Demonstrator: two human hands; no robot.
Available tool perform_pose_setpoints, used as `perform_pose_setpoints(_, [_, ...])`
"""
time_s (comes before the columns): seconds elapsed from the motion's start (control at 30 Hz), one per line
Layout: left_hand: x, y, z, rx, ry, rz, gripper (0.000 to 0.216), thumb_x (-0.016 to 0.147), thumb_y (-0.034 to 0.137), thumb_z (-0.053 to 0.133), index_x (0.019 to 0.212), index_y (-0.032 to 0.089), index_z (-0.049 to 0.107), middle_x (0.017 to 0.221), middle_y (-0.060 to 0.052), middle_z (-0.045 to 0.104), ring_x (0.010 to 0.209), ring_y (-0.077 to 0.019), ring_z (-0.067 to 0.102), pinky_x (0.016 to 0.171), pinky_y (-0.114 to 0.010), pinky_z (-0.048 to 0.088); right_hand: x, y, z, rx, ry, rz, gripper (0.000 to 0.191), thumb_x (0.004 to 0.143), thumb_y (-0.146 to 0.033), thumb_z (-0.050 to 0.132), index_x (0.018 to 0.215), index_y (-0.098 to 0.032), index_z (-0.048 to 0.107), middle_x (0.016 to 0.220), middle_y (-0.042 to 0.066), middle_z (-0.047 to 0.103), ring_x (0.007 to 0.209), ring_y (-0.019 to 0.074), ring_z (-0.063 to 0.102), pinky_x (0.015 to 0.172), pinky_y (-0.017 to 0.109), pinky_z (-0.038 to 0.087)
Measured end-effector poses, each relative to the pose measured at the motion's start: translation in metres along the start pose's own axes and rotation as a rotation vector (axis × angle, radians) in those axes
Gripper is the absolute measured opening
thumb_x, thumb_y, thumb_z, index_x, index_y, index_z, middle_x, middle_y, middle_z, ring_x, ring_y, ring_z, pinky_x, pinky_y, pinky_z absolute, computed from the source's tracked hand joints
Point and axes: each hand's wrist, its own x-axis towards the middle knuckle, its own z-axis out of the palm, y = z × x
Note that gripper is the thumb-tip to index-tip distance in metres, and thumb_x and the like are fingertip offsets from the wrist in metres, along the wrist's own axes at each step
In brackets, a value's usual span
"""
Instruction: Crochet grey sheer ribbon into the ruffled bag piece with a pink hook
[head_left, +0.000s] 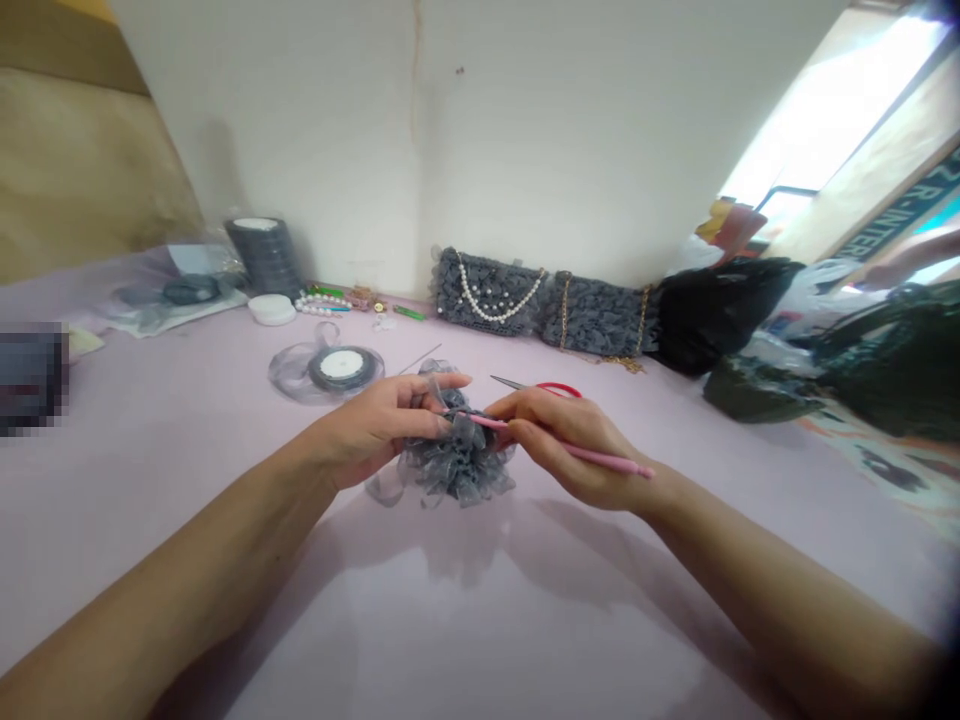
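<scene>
A ruffled piece of grey ribbon crochet is held up over the table between my two hands. My left hand pinches its upper left side, with the index finger stretched along the top. In my right hand is a pink crochet hook, gripped like a pen, its tip at the top edge of the crochet. Loose sheer ribbon hangs below my left hand. Beyond it lies a spool of grey organza ribbon with a white centre. Red-handled scissors lie partly hidden behind my right hand.
Against the wall stand two grey ruffled bags, one with a pearl strand, one with a gold chain. A stack of ribbon spools and a white round lid stand back left. A black plastic bag sits right on the lilac tablecloth.
</scene>
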Motion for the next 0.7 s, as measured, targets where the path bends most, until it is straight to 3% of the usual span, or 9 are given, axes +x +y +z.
perform_pose_setpoints(0.13, [-0.001,0.005,-0.005,0.016,-0.032,0.005,0.037,0.07,0.015,0.076,0.107,0.021,0.075,0.079,0.001,0.056,0.071,-0.0114,0.049,0.066,-0.027,0.037,0.0,0.0,-0.002,0.268,-0.019,0.166,0.025,0.102,-0.027,0.041,0.106,-0.017,0.064,0.102,0.01,0.074,0.089,0.018,0.073,0.075,0.028,0.058])
perform_pose_setpoints(0.23, [-0.001,0.006,-0.002,-0.01,-0.05,-0.009,0.039,0.07,0.014,0.075,0.108,0.021,0.075,0.071,0.003,0.052,0.066,-0.0103,0.048,0.065,-0.027,0.037,-0.001,0.002,0.001,0.415,-0.001,0.229,0.026,0.102,-0.033,0.042,0.104,-0.017,0.064,0.105,0.01,0.073,0.089,0.0187,0.073,0.077,0.032,0.059])
perform_pose_setpoints(0.33, [-0.002,0.002,0.01,-0.106,-0.116,-0.049,0.04,0.069,0.014,0.077,0.108,0.019,0.074,0.078,-0.001,0.064,0.076,-0.0154,0.059,0.074,-0.031,0.043,-0.002,0.004,0.014,0.312,0.124,0.193,0.027,0.101,-0.033,0.044,0.086,-0.018,0.06,0.079,0.005,0.07,0.07,0.0145,0.066,0.065,0.028,0.054])
perform_pose_setpoints(0.4, [-0.001,-0.002,0.018,-0.16,-0.141,-0.046,0.04,0.068,0.014,0.078,0.107,0.018,0.074,0.08,-0.002,0.067,0.081,-0.0176,0.062,0.08,-0.033,0.044,-0.002,0.005,0.024,0.19,0.241,0.159,0.028,0.099,-0.033,0.048,0.074,-0.019,0.053,0.063,-0.001,0.059,0.058,0.0112,0.053,0.053,0.024,0.044])
perform_pose_setpoints(0.5, [0.0,-0.006,0.019,-0.122,-0.08,-0.012,0.035,0.068,0.018,0.079,0.103,0.018,0.075,0.078,-0.001,0.068,0.08,-0.016,0.061,0.081,-0.032,0.045,-0.001,0.007,0.034,0.139,0.306,0.193,0.031,0.096,-0.036,0.052,0.07,-0.02,0.047,0.057,-0.004,0.048,0.051,0.0091,0.041,0.046,0.022,0.034])
perform_pose_setpoints(0.6, [0.002,-0.002,0.009,0.095,-0.039,0.049,0.028,0.078,0.032,0.075,0.103,0.02,0.076,0.095,-0.005,0.073,0.096,-0.0212,0.064,0.088,-0.034,0.045,0.001,0.007,0.034,0.221,0.295,0.258,0.033,0.096,-0.039,0.051,0.069,-0.021,0.045,0.055,-0.004,0.049,0.049,0.0091,0.043,0.045,0.022,0.035])
perform_pose_setpoints(0.7, [0.001,0.006,0.0,0.441,0.093,0.183,0.029,0.083,0.043,0.068,0.098,0.021,0.079,0.11,-0.007,0.073,0.108,-0.0263,0.061,0.094,-0.035,0.044,0.002,0.007,0.03,0.272,0.299,0.279,0.034,0.096,-0.039,0.052,0.068,-0.022,0.044,0.054,-0.004,0.051,0.048,0.0096,0.047,0.045,0.022,0.038])
